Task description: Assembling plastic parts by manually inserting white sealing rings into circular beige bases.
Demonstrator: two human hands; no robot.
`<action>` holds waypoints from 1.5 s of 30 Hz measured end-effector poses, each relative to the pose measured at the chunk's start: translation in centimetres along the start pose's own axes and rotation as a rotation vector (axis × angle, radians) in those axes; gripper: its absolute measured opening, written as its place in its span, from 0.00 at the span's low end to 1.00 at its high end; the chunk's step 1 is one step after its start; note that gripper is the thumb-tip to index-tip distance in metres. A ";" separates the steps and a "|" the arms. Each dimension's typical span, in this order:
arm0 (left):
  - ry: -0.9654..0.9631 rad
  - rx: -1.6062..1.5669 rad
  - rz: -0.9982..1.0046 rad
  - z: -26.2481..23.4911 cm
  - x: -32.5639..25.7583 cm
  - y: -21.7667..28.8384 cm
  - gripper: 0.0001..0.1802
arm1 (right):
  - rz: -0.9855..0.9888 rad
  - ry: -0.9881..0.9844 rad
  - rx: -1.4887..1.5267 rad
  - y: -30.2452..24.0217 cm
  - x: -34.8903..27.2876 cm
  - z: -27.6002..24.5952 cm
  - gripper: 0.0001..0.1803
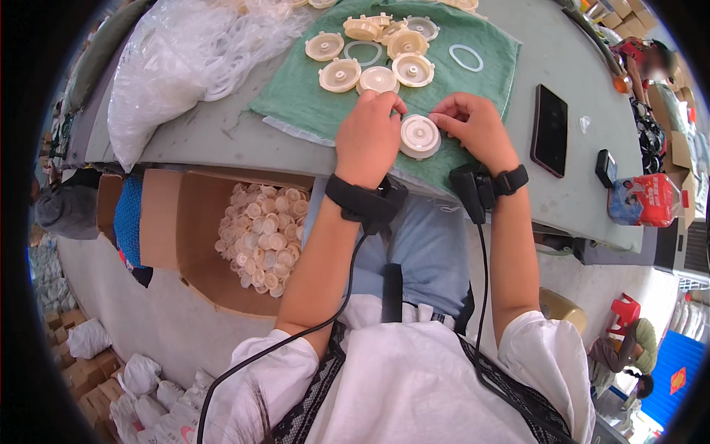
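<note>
White round cap [420, 138] between both hands, above the near edge of the green woven cloth [488, 68] on the counter [225, 142]. Left hand [370, 135] curled at its left rim — grip hidden, cannot tell. Right hand [475, 127]: thumb and fingers narrow at upper-right rim — pinch uncertain. Cream caps [341, 75] grouped beyond.

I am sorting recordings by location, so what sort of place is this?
Probably a parts-assembly workshop: cream plastic caps lie on a green sheet, a cardboard box holds many round parts, and cartons are piled at lower left.
</note>
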State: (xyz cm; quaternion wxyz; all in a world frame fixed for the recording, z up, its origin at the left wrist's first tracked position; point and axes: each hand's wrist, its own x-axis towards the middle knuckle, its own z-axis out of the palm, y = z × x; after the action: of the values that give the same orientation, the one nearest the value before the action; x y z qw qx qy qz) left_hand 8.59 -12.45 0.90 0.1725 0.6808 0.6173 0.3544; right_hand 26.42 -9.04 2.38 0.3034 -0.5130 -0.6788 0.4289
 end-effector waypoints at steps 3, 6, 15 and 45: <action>0.024 -0.054 0.041 0.3 -0.1 -0.7 0.06 | -0.007 -0.005 0.029 0.6 0.3 0.2 0.08; 0.043 -0.213 -0.034 -0.3 -0.3 -0.5 0.09 | 0.059 0.017 0.087 0.4 0.3 -0.1 0.10; 0.116 0.078 0.031 -1.3 0.9 -2.0 0.21 | -0.287 0.149 -0.326 0.5 3.8 0.4 0.15; 0.247 -0.359 0.038 -1.0 0.3 -3.3 0.13 | -0.137 0.361 0.162 3.7 7.1 -4.3 0.12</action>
State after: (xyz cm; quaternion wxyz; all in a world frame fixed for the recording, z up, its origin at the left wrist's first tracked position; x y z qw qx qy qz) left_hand 5.50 -11.73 -0.54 0.2074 0.6020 0.5478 0.5427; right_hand 29.62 -0.67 0.77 0.4887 -0.5082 -0.6100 0.3618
